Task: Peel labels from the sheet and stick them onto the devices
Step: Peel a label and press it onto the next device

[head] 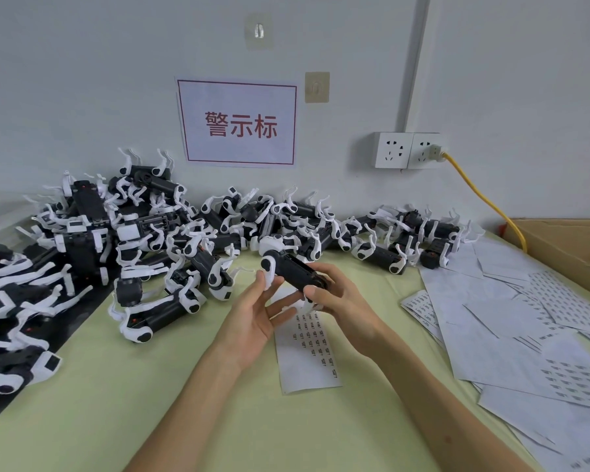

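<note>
I hold one black-and-white device (292,270) above the green table, between both hands. My left hand (257,313) pinches its white round end with thumb and fingertips, palm turned up. My right hand (334,301) grips the black body from the right, fingers curled round it. A narrow label sheet (307,352) with small printed labels lies flat on the table just under my hands; its upper part is hidden by them.
A big heap of the same devices (150,233) fills the left and back of the green table (150,386). Loose label sheets (525,318) are scattered at the right. A cardboard box (566,247) stands far right, and a yellow cable (481,195) runs from the wall socket.
</note>
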